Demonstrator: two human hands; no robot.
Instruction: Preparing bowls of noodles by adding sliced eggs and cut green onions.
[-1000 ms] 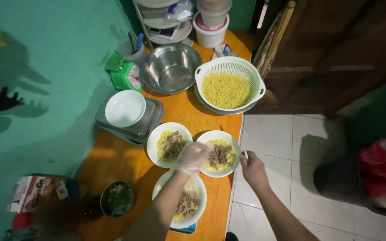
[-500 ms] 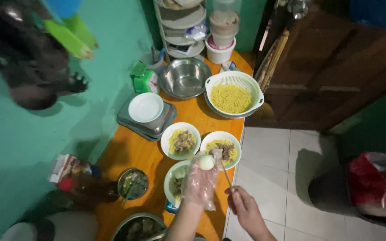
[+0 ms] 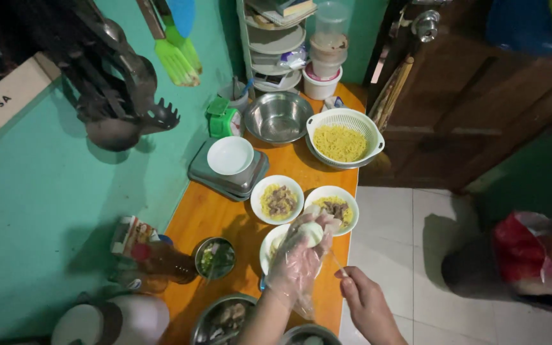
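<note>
My left hand [image 3: 298, 265], in a clear plastic glove, holds a pale round egg-like piece [image 3: 311, 233] above the nearest white bowl [image 3: 268, 249]. My right hand [image 3: 365, 303] hovers at the table's front edge, pinching a thin stick-like tool [image 3: 335, 262]. Two more white bowls of yellow noodles topped with brown meat sit just beyond: the left bowl [image 3: 277, 199] and the right bowl [image 3: 337, 207]. The nearest bowl is mostly hidden by my gloved hand.
On the orange table [image 3: 218, 214] stand a white colander of noodles [image 3: 344, 137], a steel bowl [image 3: 278, 118], an empty white bowl [image 3: 230, 155] on grey trays, a small pot of greens [image 3: 215, 259], a bottle [image 3: 158, 262] and metal pots at the front. Utensils hang on the green wall.
The view has tilted and shifted, so the table sits lower and further right. My gloved left hand stays over the nearest bowl with the pale piece; my right hand remains beside it.
</note>
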